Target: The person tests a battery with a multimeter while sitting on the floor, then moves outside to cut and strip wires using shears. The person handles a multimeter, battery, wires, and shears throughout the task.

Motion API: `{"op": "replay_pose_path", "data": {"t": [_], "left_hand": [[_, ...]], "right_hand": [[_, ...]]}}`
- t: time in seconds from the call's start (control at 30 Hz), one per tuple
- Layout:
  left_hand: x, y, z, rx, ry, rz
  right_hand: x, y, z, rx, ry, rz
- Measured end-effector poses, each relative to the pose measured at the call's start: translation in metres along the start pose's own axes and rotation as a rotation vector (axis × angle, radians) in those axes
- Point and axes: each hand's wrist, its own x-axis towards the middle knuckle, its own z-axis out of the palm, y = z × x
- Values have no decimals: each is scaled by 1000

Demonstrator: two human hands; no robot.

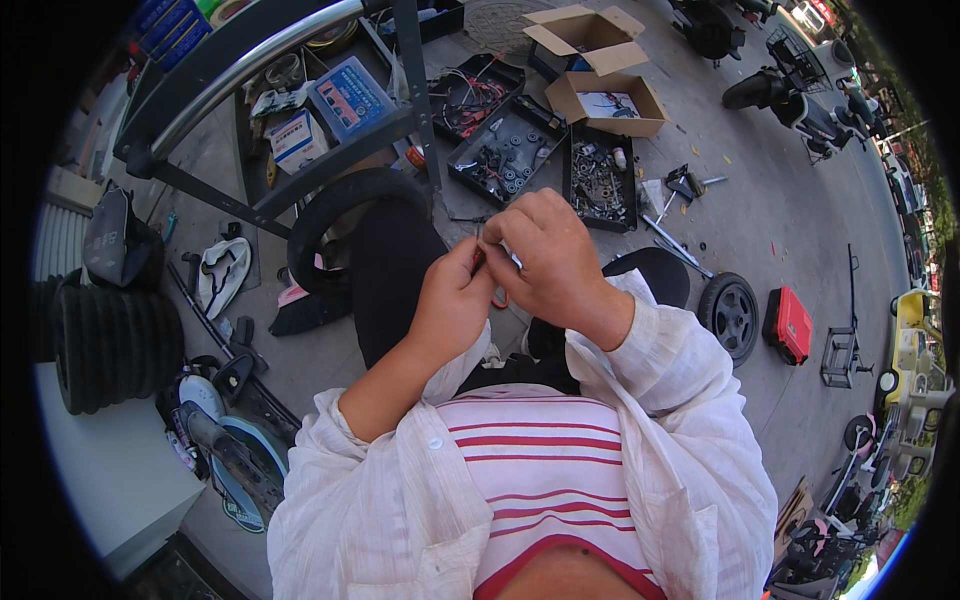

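Note:
My left hand (452,300) and my right hand (545,255) meet over my knees, fingertips pinched close together. From the closed left hand an orange-red handle loop (500,299) of a small tool shows below, and a thin dark tip sticks out above. Most of that tool is hidden, so I cannot tell its kind. The right hand's thumb and fingers pinch at its upper end; whatever they hold is too small to make out. Just beyond the hands lies a black tray (508,150) of small round parts.
A black tray of metal hardware (600,180), a tray of red wires (477,95) and open cardboard boxes (625,110) lie ahead. A metal cart (275,205) and a tyre (305,235) stand left. Stacked tyres (115,345) are farther left; a wheel (728,318) and red case (790,325) lie right.

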Motion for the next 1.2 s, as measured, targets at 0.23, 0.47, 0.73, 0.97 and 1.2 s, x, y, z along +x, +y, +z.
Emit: {"op": "replay_pose_path", "data": {"t": [0.23,0.47,0.73,0.97,1.2], "left_hand": [[-7,-16,2,74,14,-57],[7,-3,-14,-411,204,-277],[17,-4,2,-553,152,-272],[14,3,1,-608,117,-263],[13,3,-6,-390,92,-215]], "right_hand": [[22,67,-25,-367,252,49],[18,84,-77,-630,76,95],[1,30,-13,92,-182,11],[2,29,-4,3,-79,-10],[0,28,-6,67,-123,80]]}}
